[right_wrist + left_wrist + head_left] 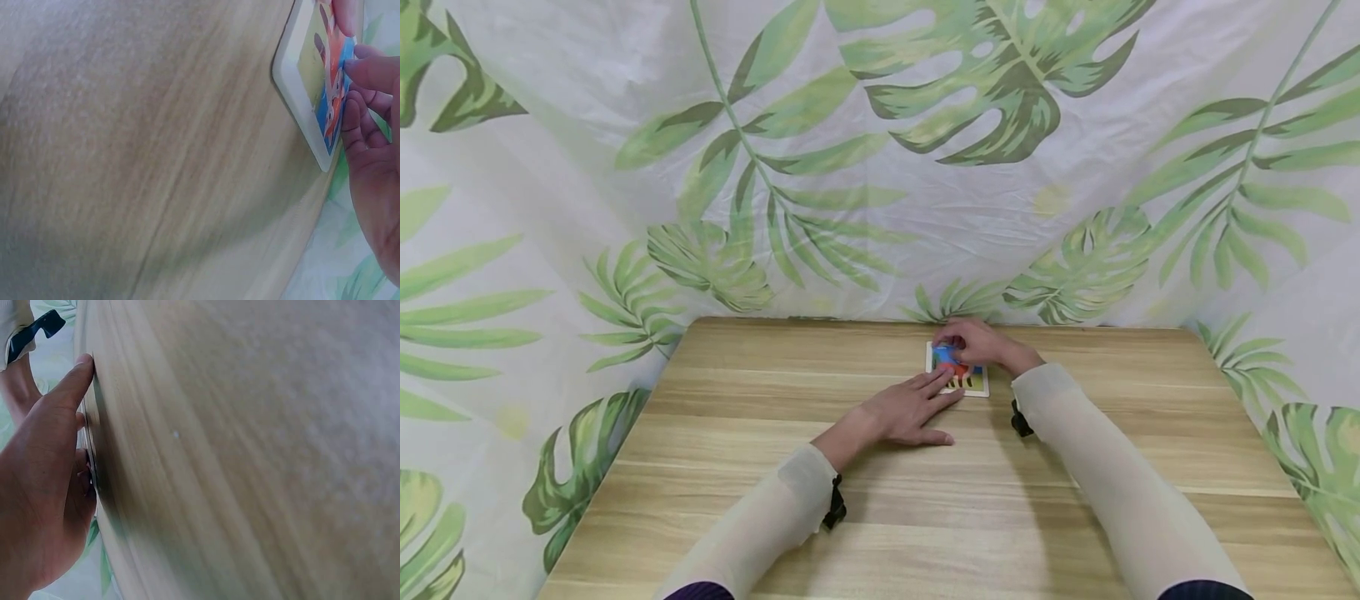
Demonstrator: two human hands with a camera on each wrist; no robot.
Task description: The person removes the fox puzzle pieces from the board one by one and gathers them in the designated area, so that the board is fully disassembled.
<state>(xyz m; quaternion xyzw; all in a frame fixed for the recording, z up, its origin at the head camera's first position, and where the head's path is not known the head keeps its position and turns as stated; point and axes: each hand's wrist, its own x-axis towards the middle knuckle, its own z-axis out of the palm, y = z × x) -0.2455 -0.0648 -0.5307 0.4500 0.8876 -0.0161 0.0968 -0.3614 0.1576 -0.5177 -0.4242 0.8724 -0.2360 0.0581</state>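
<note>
Head view, arms extended, hands on card

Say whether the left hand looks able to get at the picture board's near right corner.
Probably yes: the left hand has fingers on the picture board close to that corner, nothing shows between, and the right hand is farther back.

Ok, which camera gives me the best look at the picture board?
The head view: it shows the picture board from above, though the left hand and right hand cover parts. The right wrist view is closer but steeply slanted and cut off at the top. The left wrist view shows at most a thin edge.
</note>
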